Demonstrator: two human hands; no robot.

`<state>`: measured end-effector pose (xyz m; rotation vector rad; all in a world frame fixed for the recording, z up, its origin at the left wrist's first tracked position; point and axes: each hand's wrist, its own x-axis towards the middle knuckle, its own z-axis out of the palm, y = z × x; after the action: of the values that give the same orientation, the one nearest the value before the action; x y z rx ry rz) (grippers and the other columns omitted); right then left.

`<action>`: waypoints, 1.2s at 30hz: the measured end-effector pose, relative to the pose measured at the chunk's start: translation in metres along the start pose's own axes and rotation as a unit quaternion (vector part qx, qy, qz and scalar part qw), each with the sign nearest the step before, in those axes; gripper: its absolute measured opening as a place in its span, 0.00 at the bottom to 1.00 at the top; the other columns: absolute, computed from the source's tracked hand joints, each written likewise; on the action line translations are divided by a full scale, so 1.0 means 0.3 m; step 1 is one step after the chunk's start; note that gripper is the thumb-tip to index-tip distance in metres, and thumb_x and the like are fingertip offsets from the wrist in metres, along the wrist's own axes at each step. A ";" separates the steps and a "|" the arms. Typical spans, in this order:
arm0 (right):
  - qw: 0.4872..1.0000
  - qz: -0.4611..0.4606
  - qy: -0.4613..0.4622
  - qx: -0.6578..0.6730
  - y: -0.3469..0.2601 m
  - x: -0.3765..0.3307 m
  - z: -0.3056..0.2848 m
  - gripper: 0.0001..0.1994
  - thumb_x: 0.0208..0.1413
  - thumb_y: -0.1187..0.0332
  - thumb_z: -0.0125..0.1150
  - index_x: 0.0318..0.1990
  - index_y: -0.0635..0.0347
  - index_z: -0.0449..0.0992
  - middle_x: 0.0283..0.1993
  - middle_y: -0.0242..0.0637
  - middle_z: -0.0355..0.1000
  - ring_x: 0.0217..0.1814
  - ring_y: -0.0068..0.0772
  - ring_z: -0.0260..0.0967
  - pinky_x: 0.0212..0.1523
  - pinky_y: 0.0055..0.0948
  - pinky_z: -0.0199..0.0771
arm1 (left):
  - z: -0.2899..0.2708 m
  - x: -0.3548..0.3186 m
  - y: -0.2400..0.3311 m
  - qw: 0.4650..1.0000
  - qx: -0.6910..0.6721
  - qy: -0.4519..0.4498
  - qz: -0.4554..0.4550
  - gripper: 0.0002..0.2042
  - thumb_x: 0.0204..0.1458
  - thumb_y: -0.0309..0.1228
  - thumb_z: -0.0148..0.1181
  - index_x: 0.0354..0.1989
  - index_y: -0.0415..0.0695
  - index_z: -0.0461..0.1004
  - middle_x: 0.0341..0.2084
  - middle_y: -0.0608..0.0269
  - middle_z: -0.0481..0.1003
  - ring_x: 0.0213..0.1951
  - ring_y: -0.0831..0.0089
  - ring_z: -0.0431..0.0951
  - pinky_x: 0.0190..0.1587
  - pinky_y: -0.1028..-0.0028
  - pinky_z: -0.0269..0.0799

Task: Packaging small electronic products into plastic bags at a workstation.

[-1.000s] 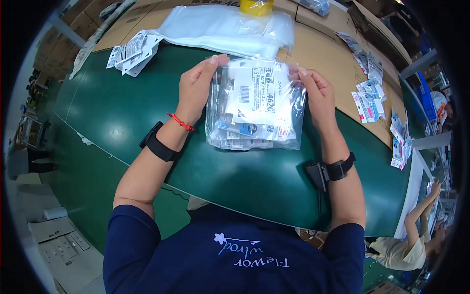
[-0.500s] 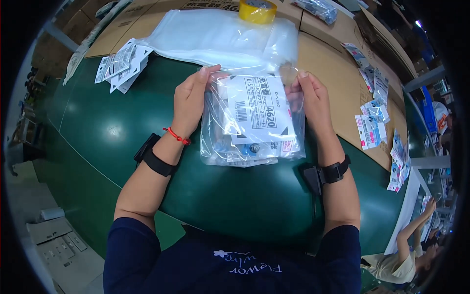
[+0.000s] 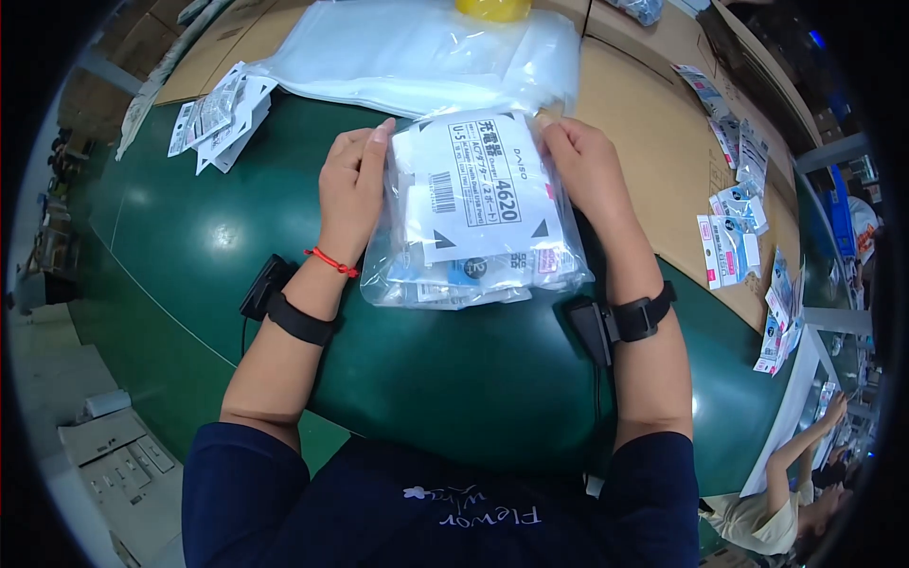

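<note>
A clear plastic bag (image 3: 379,284) lies before me on the green table (image 3: 208,246). Inside it are a white printed label sheet (image 3: 483,237) with a barcode and, below that, several blue, white and pink retail packs (image 3: 492,268). My left hand (image 3: 355,180) is closed on the bag's upper left edge, thumb along the plastic. At the upper right corner, my right hand (image 3: 582,170) pinches the bag, its curled fingertips partly hidden. The bag's mouth is at the far side, between my hands.
Beyond the bag lies a stack of clear bags (image 3: 417,57) with a yellow tape roll (image 3: 494,8) on it. White label sheets (image 3: 227,118) sit at the far left. Retail packs (image 3: 729,251) line the cardboard (image 3: 625,123) on the right. A co-worker (image 3: 781,492) is at the lower right.
The bag now lies flatter, with the label sheet and packs shifted slightly left and toward its mouth. Both hands have lowered along its sides, still holding it.
</note>
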<state>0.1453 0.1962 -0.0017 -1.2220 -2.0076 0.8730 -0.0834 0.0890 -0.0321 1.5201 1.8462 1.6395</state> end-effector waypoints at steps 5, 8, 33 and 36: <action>0.991 -0.057 0.045 -0.116 -0.014 -0.015 0.048 0.18 0.58 0.58 0.50 0.31 0.67 0.74 0.27 0.52 0.72 0.31 0.50 0.72 0.35 0.39 0.69 | 0.016 -0.011 -0.021 0.997 0.048 0.038 0.039 0.13 0.59 0.36 0.52 0.41 0.40 0.78 0.30 0.56 0.76 0.31 0.65 0.75 0.38 0.73 0.68; 0.981 -0.027 0.060 -0.181 -0.035 -0.046 0.068 0.18 0.59 0.58 0.49 0.33 0.65 0.75 0.31 0.55 0.72 0.35 0.59 0.69 0.37 0.44 0.68 | 0.008 -0.015 -0.010 0.997 0.047 0.042 0.039 0.13 0.58 0.36 0.52 0.40 0.39 0.78 0.31 0.55 0.76 0.32 0.65 0.75 0.38 0.73 0.69; 0.967 -0.188 0.031 -0.170 -0.294 -0.312 0.071 0.17 0.56 0.74 0.52 0.54 0.65 0.69 0.54 0.48 0.67 0.56 0.39 0.64 0.56 0.35 0.63 | -0.128 -0.049 0.002 0.937 -0.193 -0.177 -0.231 0.20 0.58 0.28 0.46 0.56 0.31 0.59 0.37 0.52 0.73 0.31 0.71 0.76 0.32 0.74 0.77; 0.912 -0.251 -0.028 -0.323 -0.304 -0.328 0.128 0.21 0.53 0.76 0.51 0.56 0.66 0.67 0.58 0.50 0.63 0.62 0.48 0.59 0.62 0.44 0.56 | -0.144 -0.045 0.020 0.914 -0.237 -0.210 -0.254 0.19 0.58 0.29 0.44 0.56 0.30 0.60 0.38 0.51 0.73 0.31 0.70 0.76 0.33 0.73 0.77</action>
<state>0.1068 0.0661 0.0314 -0.9052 -2.5914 -0.0254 -0.1063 0.0520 -0.0181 0.9740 1.3284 1.2604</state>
